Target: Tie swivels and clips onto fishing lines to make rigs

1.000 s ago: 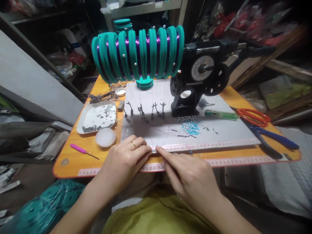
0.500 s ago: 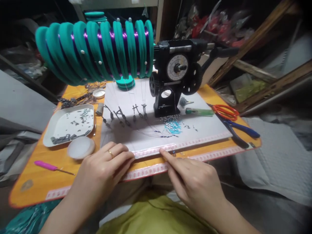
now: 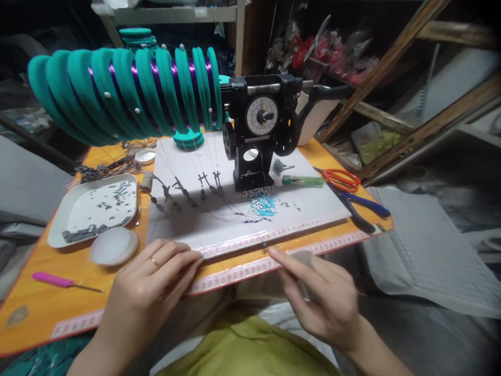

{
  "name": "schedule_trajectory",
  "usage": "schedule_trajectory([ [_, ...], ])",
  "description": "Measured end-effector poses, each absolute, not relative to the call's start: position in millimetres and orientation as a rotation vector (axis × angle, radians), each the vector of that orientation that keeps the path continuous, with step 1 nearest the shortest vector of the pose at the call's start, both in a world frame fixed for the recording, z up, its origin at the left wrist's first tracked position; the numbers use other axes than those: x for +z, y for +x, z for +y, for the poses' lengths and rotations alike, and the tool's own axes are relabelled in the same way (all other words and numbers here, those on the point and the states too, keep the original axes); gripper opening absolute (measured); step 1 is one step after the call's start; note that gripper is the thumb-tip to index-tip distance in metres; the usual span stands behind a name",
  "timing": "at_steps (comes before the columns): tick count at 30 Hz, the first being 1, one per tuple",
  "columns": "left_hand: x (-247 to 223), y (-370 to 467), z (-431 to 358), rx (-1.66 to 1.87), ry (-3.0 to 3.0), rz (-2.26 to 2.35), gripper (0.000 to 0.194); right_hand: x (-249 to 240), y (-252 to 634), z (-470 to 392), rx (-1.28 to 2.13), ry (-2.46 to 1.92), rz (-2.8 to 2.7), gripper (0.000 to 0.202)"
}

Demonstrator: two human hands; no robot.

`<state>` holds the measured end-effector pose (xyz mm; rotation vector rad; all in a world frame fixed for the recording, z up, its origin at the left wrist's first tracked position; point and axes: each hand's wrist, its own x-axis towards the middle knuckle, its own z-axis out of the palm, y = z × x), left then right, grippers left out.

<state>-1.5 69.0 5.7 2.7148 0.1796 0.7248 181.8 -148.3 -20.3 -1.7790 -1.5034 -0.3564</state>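
Observation:
At the front left corner of the white board [image 3: 219, 230], my left hand [image 3: 151, 284] presses its closed fingers together; what they pinch, if anything, is hidden. Beside a few small dark beads [image 3: 265, 245] at the board's front edge is the stretched index fingertip of my right hand [image 3: 323, 292], its thumb held apart. A pink-and-white measuring tape [image 3: 235, 244] runs along that edge, between the hands. Thin lines with dark swivel-like pieces [image 3: 183, 194] hang from teal foam spools [image 3: 129, 94] onto the board. White and blue small parts [image 3: 262, 202] lie in a pile.
A black hand-cranked winder [image 3: 254, 130] stands on the board. To the right lie a green cutter [image 3: 303, 181], orange scissors [image 3: 344, 180] and blue-handled pliers [image 3: 370, 205]. At left are a white tray [image 3: 58, 230], a round lid [image 3: 114, 246] and a pink-handled tool [image 3: 52, 279].
My right index finger has moved off the tape on the board's edge, down and back to the small beads. My left hand stays at the board's corner. The whole view has shifted.

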Motion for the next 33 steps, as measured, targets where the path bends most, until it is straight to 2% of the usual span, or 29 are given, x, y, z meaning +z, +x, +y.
schedule_trajectory([
  [4,1.6,-5.4,46.9,0.867,2.329,0.471,0.013,-47.4,203.4,-171.3,-0.599,-1.676,-1.598,0.046],
  [9,-6.6,-1.9,8.2,0.889,1.571,0.692,0.013,-57.0,202.1,-172.5,-0.723,-1.677,-1.58,0.031],
  [13,-14.0,10.0,-19.9,0.843,1.105,0.676,0.011,-35.3,154.8,-155.5,-0.402,-1.499,-1.591,0.019],
  [17,-9.3,19.3,-40.3,0.728,0.774,0.725,0.019,-21.7,113.6,-139.5,-0.189,-1.577,-1.665,0.019],
  [21,-4.1,13.9,-50.3,0.713,0.543,0.797,0.03,-16.5,116.6,-142.6,-0.115,-1.604,-1.586,0.023],
  [25,-2.7,6.4,-53.5,0.69,0.381,0.856,0.034,-14.7,133.1,-155.7,-0.287,-1.573,-1.539,0.032],
  [33,2.6,13.5,-43.9,0.294,0.265,0.647,0.027,-8.5,153.1,-164.2,-0.561,-1.584,-1.538,0.029],
])
